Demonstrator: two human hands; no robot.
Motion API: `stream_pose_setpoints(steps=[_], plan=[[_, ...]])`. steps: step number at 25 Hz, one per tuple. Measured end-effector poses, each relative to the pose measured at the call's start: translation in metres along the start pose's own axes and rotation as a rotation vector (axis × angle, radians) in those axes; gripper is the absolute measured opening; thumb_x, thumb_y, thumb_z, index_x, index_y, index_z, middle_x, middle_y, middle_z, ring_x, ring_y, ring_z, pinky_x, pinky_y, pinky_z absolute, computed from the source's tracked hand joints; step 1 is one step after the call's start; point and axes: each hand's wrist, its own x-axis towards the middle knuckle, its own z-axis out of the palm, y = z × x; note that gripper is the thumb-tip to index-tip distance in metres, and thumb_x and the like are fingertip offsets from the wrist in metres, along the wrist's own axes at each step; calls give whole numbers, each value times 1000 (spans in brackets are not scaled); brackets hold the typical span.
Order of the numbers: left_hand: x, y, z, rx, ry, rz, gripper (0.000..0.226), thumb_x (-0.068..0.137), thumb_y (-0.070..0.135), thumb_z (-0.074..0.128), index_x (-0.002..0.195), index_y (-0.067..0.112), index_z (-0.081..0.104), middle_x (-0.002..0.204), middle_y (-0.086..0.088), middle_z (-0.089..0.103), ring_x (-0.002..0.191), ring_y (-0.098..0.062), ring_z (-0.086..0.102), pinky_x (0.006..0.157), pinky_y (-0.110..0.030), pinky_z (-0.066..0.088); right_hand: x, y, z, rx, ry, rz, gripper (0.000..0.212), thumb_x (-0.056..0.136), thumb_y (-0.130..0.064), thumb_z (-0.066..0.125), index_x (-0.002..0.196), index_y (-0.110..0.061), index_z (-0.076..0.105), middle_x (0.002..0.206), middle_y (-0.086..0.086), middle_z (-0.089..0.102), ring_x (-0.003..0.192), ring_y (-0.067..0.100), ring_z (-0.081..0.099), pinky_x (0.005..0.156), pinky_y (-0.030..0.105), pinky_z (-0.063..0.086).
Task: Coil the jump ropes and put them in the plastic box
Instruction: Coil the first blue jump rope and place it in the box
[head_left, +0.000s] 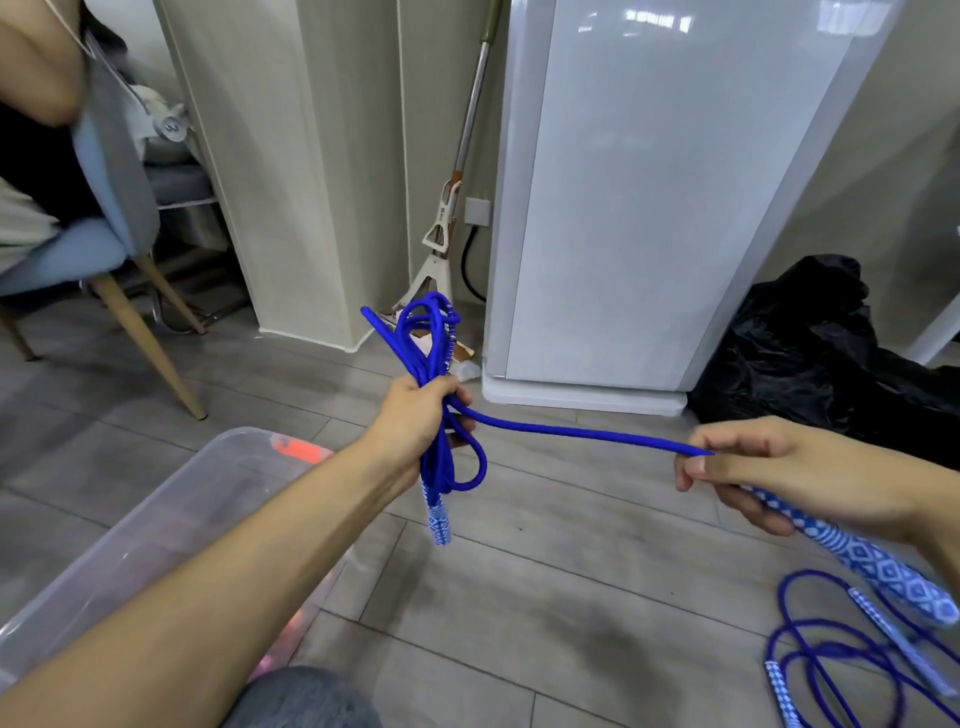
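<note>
My left hand (422, 413) grips a bundle of coiled blue jump rope (423, 338), loops sticking up above the fist and one patterned handle (439, 519) hanging below. A taut strand (571, 432) runs right to my right hand (779, 467), which holds the rope's other blue-and-white handle (872, 566). A clear plastic box (156, 530) stands on the floor at lower left, something orange inside. Another blue jump rope (841, 660) lies loose on the floor at lower right.
A white appliance (649, 208) stands ahead with a mop (457, 182) leaning beside it. A black bag (821, 353) lies at right. A chair (104, 249) with a seated person is at left. Grey plank floor spreads in between.
</note>
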Motion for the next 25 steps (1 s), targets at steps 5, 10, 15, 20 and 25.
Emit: stream_pose_setpoints(steps=[5, 10, 15, 20, 25], plan=[[-14, 0, 14, 125, -171, -37, 12, 98, 18, 55, 92, 9, 50, 58, -3, 49, 45, -13, 46, 48, -28, 46, 19, -30, 43, 214, -201, -42, 38, 90, -38, 68, 107, -4, 63, 66, 14, 62, 55, 24, 56, 59, 32, 49], [-33, -6, 32, 48, -465, -91, 22, 101, 25, 53, 85, 10, 51, 59, 1, 46, 45, -12, 35, 46, -27, 40, 55, -36, 84, 430, -26, -41, 22, 100, -31, 56, 90, -14, 64, 58, 5, 55, 41, 18, 44, 45, 27, 36], [-18, -1, 20, -107, -342, -51, 23, 103, 16, 48, 81, 11, 46, 64, -4, 43, 44, -15, 41, 49, -32, 52, 32, -19, 41, 670, 165, -36, 19, 91, -26, 60, 92, -7, 64, 58, 11, 50, 46, 24, 45, 49, 30, 42], [-8, -10, 10, 278, -333, 108, 19, 104, 18, 45, 86, 12, 40, 64, 0, 38, 42, -11, 34, 50, -33, 47, 14, -24, 17, 315, 244, -95, 24, 101, -29, 53, 109, -25, 75, 50, 7, 42, 38, 18, 30, 42, 24, 27], [-7, -5, 2, 1227, -351, 436, 16, 103, 26, 44, 89, 25, 37, 77, 1, 51, 62, -15, 46, 61, -32, 36, -8, -54, 24, -464, 244, -197, 13, 94, -43, 60, 94, -38, 72, 72, -16, 67, 66, 9, 57, 66, 24, 49]])
